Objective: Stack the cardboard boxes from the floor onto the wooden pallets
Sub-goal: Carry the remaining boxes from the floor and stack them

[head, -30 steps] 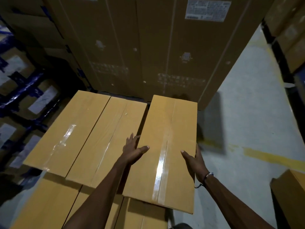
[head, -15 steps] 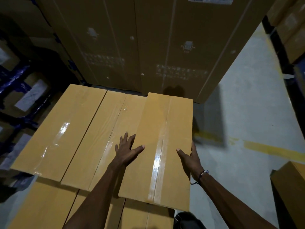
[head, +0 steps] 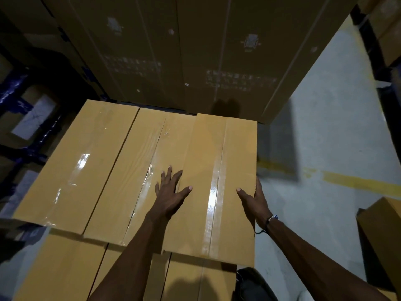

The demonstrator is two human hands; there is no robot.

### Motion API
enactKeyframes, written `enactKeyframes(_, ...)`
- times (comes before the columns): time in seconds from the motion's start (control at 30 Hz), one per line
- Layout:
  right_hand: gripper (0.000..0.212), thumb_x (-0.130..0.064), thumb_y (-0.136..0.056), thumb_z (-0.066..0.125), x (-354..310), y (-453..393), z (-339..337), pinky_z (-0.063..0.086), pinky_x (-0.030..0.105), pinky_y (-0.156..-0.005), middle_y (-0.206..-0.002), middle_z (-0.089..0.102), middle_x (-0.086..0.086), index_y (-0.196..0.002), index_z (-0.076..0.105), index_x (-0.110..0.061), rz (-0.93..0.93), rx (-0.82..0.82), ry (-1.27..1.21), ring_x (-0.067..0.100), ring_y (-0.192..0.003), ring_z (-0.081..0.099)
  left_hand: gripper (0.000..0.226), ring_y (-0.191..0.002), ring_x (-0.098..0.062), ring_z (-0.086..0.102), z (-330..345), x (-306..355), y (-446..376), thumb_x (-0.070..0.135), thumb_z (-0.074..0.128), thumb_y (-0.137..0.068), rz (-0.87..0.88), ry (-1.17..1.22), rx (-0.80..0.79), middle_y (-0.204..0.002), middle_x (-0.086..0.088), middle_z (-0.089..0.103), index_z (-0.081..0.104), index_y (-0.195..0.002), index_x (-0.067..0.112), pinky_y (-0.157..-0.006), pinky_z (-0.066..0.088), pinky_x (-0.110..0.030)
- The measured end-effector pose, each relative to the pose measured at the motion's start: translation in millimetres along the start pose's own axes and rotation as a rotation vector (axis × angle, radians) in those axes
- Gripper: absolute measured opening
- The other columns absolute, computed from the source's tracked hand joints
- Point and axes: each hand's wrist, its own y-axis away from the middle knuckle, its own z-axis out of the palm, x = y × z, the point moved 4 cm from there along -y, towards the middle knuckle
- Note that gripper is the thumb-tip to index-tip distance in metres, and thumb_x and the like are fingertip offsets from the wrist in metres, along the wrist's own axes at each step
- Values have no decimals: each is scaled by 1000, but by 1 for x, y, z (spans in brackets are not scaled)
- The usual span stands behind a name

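Both forearms reach forward, bare. The left hand (head: pixel 170 193) lies flat, palm down, fingers (head: pixel 168 173) spread and straight, thumb splayed right. The right hand (head: pixel 255 202) stands on edge, thumb out to the left, a cord bracelet (head: pixel 268 222) round its wrist.

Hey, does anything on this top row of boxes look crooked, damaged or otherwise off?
Slightly. The right box, held between the left hand and right hand, overlaps the middle box and juts nearer than its neighbours, so it isn't seated flush. The middle box's tape looks wrinkled. No crushing or tears visible.
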Motion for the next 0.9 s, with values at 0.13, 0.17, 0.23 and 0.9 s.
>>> enactKeyframes(0.13,78,-30,-96,73,6,-4,3,48,42,-98,-136,56,-6,-157,25,-38,18,-9,-8,21,-120,56,87,-158,-16,-16,4,-2,-1,82,47,-83,22,4,48,-172,14,-11,26,-159,45,-123,-8,-58)
enactKeyframes(0.17,78,-30,-95,73,7,-6,3,48,44,-100,-136,56,-6,-156,24,-38,23,-8,-3,22,-120,56,88,-158,-17,-15,4,-3,-2,83,47,-82,26,0,59,-172,14,-9,27,-158,45,-122,-7,-59)
enactKeyframes(0.23,79,-31,-95,73,9,-7,4,48,46,-102,-137,55,-5,-156,24,-38,27,-8,16,22,-121,56,88,-159,-19,-13,5,-5,-3,83,49,-81,32,-4,77,-173,12,-7,29,-158,44,-122,-6,-60)
enactKeyframes(0.9,89,-22,-88,80,5,61,2,48,56,-106,-141,55,7,-153,19,-26,-31,-146,310,33,-127,55,99,-159,-22,-7,-2,-42,90,76,69,-78,203,-184,-158,-172,8,-7,26,-161,41,-123,16,-64)
